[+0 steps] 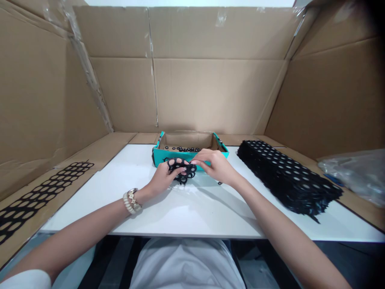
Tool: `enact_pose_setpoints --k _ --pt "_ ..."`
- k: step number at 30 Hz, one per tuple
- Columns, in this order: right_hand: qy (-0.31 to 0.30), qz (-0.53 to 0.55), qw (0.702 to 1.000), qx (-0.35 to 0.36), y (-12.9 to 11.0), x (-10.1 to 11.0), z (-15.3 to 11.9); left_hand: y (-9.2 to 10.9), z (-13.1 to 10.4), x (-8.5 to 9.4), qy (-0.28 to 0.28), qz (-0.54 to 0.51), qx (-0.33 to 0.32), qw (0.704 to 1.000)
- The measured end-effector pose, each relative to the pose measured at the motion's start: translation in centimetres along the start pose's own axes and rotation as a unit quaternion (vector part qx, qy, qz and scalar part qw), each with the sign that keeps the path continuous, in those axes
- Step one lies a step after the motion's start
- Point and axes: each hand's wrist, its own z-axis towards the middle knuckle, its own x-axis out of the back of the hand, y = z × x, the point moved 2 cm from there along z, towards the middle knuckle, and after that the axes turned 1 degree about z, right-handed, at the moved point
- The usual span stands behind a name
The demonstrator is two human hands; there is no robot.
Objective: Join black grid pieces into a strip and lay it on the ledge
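Bunched in my left hand (169, 173) is a black perforated sheet (183, 170) with rows of round holes, its folds hanging below the fingers. My right hand (214, 164) pinches at the right edge of this sheet; its thumb and fingertips are pressed together, and whatever small piece lies between them is too small to make out. Both hands are just in front of a teal-edged cardboard box (192, 155). Inside the box lie several small black rings (189, 149). One more small black ring (220, 183) rests on the table below my right hand.
A thick stack of black perforated sheets (288, 176) lies on the white table (192, 212) at the right. Another perforated sheet (45, 192) is spread over cardboard at the left. Clear plastic bags (357, 172) sit far right. Tall cardboard walls (186, 88) enclose the table.
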Motion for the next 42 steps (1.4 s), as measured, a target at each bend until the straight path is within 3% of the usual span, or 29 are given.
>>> enact_pose_setpoints --k 3,5,7,10,12,13,16,18,26,33,37,42 --pt "0.014 -0.022 1.0 -0.01 -0.1 -0.3 0.0 -0.4 0.1 0.2 -0.002 0.013 0.005 1.0" --pt "0.069 -0.025 0.997 -0.028 0.0 0.1 0.0 -0.5 0.2 0.4 0.008 0.007 0.004 1.0" --pt "0.184 -0.003 0.981 -0.068 0.4 1.2 -0.2 -0.5 0.1 0.4 0.018 0.008 -0.001 1.0" --pt "0.379 0.02 0.916 -0.133 1.6 3.2 -0.8 -0.3 0.0 0.2 0.015 -0.007 0.014 1.0" --pt "0.427 -0.003 0.893 -0.145 2.7 3.9 -1.1 -0.2 -0.1 -0.1 0.018 -0.044 0.04 0.998" --pt "0.416 -0.024 0.899 -0.139 3.2 4.0 -1.0 -0.1 -0.2 -0.2 0.02 -0.059 0.052 0.997" --pt "0.301 -0.097 0.942 -0.11 4.5 3.0 -0.6 0.3 -0.3 -0.4 0.015 -0.049 0.065 0.997" --pt "0.247 -0.127 0.956 -0.098 4.5 2.2 -0.4 0.5 -0.3 -0.4 0.005 -0.021 0.058 0.998" --pt "0.078 -0.051 0.994 0.058 -0.1 -0.6 0.1 -0.4 -0.3 -0.5 -0.056 -0.023 0.01 0.998" --pt "0.135 -0.066 0.988 0.047 -0.9 -1.6 -0.2 -0.3 -0.3 -0.4 -0.032 -0.037 0.077 0.996" --pt "0.154 -0.076 0.983 0.067 -2.0 -2.1 -0.3 0.0 -0.4 -0.2 -0.05 0.053 0.037 0.997" --pt "0.101 0.013 0.988 0.116 -2.9 -3.3 -0.3 0.2 -0.8 -0.6 -0.138 0.096 -0.008 0.986"
